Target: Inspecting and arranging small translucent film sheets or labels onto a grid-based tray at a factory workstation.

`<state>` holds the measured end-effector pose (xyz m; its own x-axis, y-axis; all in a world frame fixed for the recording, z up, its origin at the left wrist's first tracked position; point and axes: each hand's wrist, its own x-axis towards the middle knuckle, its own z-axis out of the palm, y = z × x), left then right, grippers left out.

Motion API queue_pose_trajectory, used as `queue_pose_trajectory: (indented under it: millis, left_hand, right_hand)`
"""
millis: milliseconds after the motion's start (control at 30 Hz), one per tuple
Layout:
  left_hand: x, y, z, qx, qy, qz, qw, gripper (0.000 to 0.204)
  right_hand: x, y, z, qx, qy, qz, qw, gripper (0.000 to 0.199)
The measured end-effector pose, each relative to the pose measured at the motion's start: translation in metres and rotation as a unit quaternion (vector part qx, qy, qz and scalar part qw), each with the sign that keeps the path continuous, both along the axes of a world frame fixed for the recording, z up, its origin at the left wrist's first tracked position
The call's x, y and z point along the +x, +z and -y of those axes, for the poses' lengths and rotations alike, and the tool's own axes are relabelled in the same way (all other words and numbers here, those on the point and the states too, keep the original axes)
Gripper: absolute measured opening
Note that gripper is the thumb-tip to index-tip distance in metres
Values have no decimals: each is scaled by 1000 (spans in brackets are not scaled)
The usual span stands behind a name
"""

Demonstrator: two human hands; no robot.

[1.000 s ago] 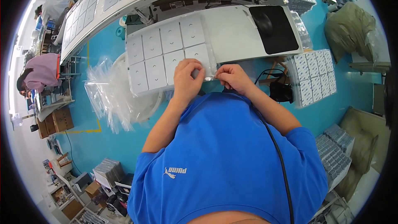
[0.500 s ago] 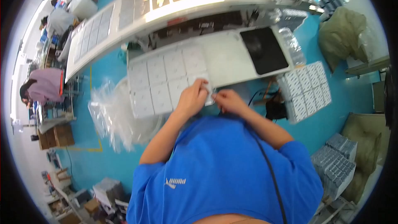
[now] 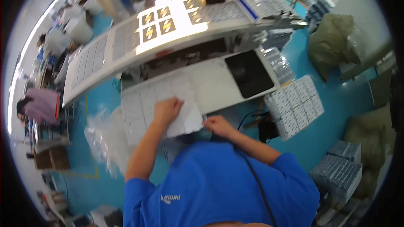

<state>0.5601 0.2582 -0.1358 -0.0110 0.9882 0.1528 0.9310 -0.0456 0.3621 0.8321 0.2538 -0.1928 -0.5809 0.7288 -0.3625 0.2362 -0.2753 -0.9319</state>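
Flat white rectangular pieces lie in a grid on the left part of the pale worktable in front of me. My left hand rests over them with its fingers curled; whatever may be in them is hidden. At the near right corner of the grid is a white piece. My right hand is closed in a pinch at the table's near edge, close beside that piece's right side. What the pinch holds is too small to tell.
A black mat lies on the table's right part. Stacked patterned boxes stand right of it. Clear plastic bags hang at the left. Beyond runs a long bench with a bright lamp-lit area. An olive sack stands far right.
My left hand has moved left across the white pieces, away from my right hand. The right hand stays by the near edge, still pinched. The whole view has shifted with my head.
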Motion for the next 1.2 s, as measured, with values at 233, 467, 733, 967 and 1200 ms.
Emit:
queue_pose_trajectory:
  millis: [233, 467, 733, 967, 1200]
  left_hand:
    - [-41, 7, -20, 35, 17, 8, 999, 35]
    - [-42, 2, -10, 50, 14, 17, 999, 36]
    - [-57, 2, -13, 51, -2, 42, 998, 37]
    - [-229, 11, -7, 5, 165, -11, 986, 37]
    - [-180, -1, 17, -35, 126, 364, 922, 39]
  right_hand:
    - [7, 10, -11, -10, 1, 9, 1000, 42]
    - [-21, 63, -12, 571, -6, 115, 813, 69]
    - [-57, 37, -15, 510, 82, 268, 813, 88]
    - [-54, 39, -17, 530, 113, 302, 784, 75]
    - [-97, 77, -34, 422, -20, 127, 897, 60]
